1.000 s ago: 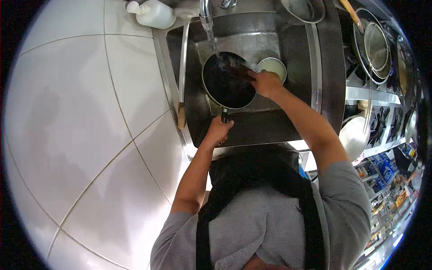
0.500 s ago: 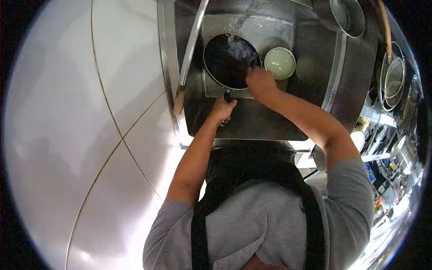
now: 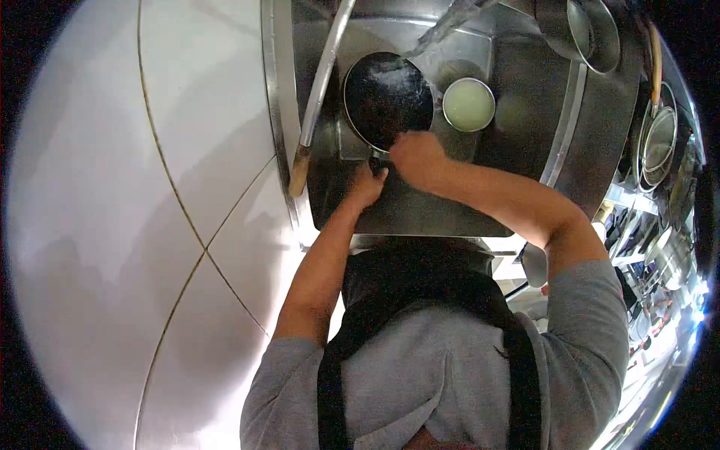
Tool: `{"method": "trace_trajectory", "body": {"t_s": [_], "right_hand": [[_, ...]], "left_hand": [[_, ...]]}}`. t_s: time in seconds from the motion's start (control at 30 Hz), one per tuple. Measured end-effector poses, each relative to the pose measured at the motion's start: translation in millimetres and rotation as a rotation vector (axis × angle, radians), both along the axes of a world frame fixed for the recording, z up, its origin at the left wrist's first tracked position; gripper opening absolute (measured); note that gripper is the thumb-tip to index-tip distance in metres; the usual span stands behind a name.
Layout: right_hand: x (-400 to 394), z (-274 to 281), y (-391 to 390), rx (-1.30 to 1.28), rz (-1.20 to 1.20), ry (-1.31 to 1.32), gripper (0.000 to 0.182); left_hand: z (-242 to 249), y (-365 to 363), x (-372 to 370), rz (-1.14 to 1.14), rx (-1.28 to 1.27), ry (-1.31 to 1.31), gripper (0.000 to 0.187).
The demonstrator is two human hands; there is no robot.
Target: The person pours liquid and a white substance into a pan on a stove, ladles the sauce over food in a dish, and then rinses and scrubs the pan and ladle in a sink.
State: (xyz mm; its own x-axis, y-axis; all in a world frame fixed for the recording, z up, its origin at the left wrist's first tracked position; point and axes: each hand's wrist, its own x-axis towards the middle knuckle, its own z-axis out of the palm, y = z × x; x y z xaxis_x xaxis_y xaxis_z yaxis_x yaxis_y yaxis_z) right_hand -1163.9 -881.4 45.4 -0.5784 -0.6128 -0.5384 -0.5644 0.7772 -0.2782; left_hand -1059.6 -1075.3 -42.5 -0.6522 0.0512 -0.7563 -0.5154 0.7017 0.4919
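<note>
A dark frying pan [image 3: 384, 97] is in the sink with wet, whitish streaks on its inner surface. My left hand [image 3: 364, 187] is wrapped round the pan's short black handle. At the pan's near right rim is my right hand [image 3: 417, 156], its fingers curled down; whatever they may hold is hidden under them. Just right of the pan stands a round metal container [image 3: 469, 105] of pale green liquid. Running water [image 3: 450, 28] comes down from the top of the view toward the pan's far edge.
The steel sink [image 3: 450, 214] surrounds the pan. Along its left side leans a long metal rod with a wooden end [image 3: 299, 172]. Metal pots [image 3: 600, 37] stand at the upper right, with strainers [image 3: 658, 142] hanging beyond. White tiles [image 3: 210, 165] line the left.
My right hand has moved left and toward me along the pan's near rim. The water stream shows farther right. My left hand keeps its hold on the handle.
</note>
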Motion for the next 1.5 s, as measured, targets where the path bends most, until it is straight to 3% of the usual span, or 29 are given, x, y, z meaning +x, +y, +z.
{"method": "trace_trajectory", "body": {"t_s": [0.07,0.13,0.23,0.27,0.33,0.37,0.47,0.53,0.63,0.73,0.8,0.87,0.93,1.0,1.03,1.13,1.17,1.27,1.33,1.4,1.47,1.5], "right_hand": [[-7.7,-14.5,1.0,-0.013,-0.106,-0.034,0.018],[-38.8,-37.9,13.4,0.137,-0.317,-0.101,0.015],[-24.0,-25.9,0.2,0.026,-0.350,-0.045,0.015],[-15.1,-13.8,-6.2,0.028,-0.355,-0.051,0.015],[-8.6,10.0,-18.4,0.009,-0.070,0.007,0.014],[-22.4,-2.8,-20.9,0.079,-0.221,-0.043,0.014],[-56.0,-63.1,-11.4,0.090,-0.336,-0.069,0.016],[-42.3,-22.9,-31.8,0.129,-0.283,-0.081,0.018],[-16.9,10.6,-43.9,0.145,-0.211,-0.205,0.017],[-36.7,-75.6,-17.7,0.319,-0.410,-0.086,0.016],[-50.2,-33.4,-6.9,0.208,-0.349,-0.103,0.016],[-24.4,15.7,-16.2,0.062,-0.051,-0.113,0.015],[-7.8,-0.8,-20.6,0.047,0.004,-0.059,0.015],[-31.6,-30.9,-21.9,0.171,-0.236,-0.189,0.015],[-46.4,-35.2,-21.2,0.258,-0.235,-0.069,0.017],[-50.0,-18.1,-35.8,0.236,-0.393,-0.244,0.021],[-33.9,1.0,-31.7,0.089,-0.092,-0.233,0.024],[-25.9,1.8,-43.3,0.195,-0.224,-0.278,0.021],[-51.6,-21.7,-25.7,0.220,-0.204,-0.234,0.017],[-60.9,-31.8,-16.8,0.259,-0.249,-0.152,0.016],[-32.6,-16.6,-21.3,0.187,-0.240,-0.176,0.016],[-14.8,-0.5,-24.8,0.116,-0.066,-0.124,0.016]], "left_hand": [[5.3,-2.0,-8.6,-0.058,0.015,-0.040,0.062],[-12.1,-4.6,1.4,-0.040,-0.056,-0.008,0.061],[6.9,-3.1,-14.8,-0.065,-0.044,-0.120,0.063],[-4.5,-5.3,-4.4,-0.071,-0.043,-0.127,0.063],[-40.2,-10.6,19.6,-0.167,-0.085,0.068,0.062],[-33.5,-12.1,17.3,-0.163,-0.088,0.070,0.062],[-16.9,-12.2,9.5,-0.032,0.024,0.034,0.063],[-23.6,-9.9,15.2,-0.092,-0.163,0.021,0.064],[6.1,-5.6,-6.5,-0.114,-0.042,-0.134,0.066],[4.8,0.8,-1.2,-0.041,-0.157,-0.092,0.064],[-3.0,0.0,5.1,-0.056,-0.172,-0.060,0.063],[-2.2,0.6,6.8,-0.076,-0.179,-0.031,0.062],[8.4,3.6,1.3,-0.103,-0.156,-0.061,0.062],[-23.6,-6.4,19.0,-0.122,-0.196,0.039,0.062],[-36.7,-8.5,24.3,-0.147,-0.235,0.130,0.062],[-5.9,-3.4,2.8,-0.159,-0.231,-0.049,0.062],[-7.0,-3.5,-3.7,-0.162,-0.229,-0.044,0.062],[-6.3,-4.1,0.6,-0.239,-0.138,-0.196,0.060],[-5.5,-4.8,5.4,-0.094,-0.154,0.009,0.058],[7.1,-0.6,1.1,-0.098,-0.202,-0.027,0.057],[13.6,3.9,-8.8,-0.095,-0.242,-0.061,0.056],[14.4,3.7,-9.6,-0.121,-0.226,-0.090,0.057]]}}
